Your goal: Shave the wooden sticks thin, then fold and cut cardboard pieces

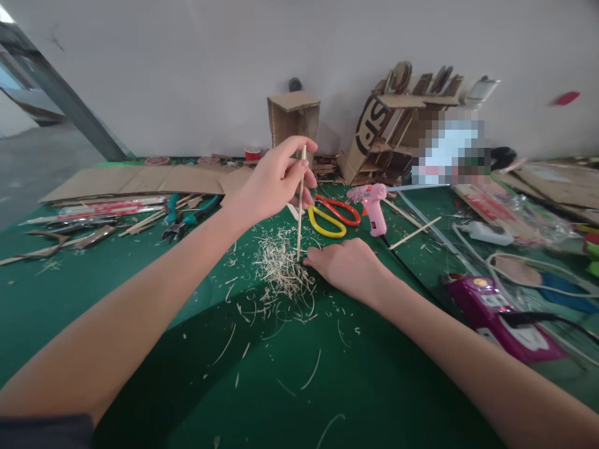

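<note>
The hands: the left hand [276, 178] grasps a thin wooden stick [300, 224] near its top; the right hand [349, 265] lies low at its foot, fingers curled, though whether they grip the stick or something hidden cannot be told. The stick stands nearly upright, its lower end at a heap of pale shavings [281, 268] in mid-bench. The work, apparently paring the stick, seems best served by a steady upper grip, short even strokes, slow turning, and left fingers kept clear of the cutting end.

Beyond, toward the back edge of the green bench [384, 386], lie a yellow handle [334, 234] and a red handle [358, 216], then a pink glue gun [374, 209]. Teal-handled pliers [173, 227] and a cardboard sheet [140, 181] occupy the back left corner; a purple power unit [468, 296] sits toward the right edge. A cardboard box [279, 121] stands at the back edge against a pale wall [187, 81]; grey floor [28, 149] shows past the left edge.
</note>
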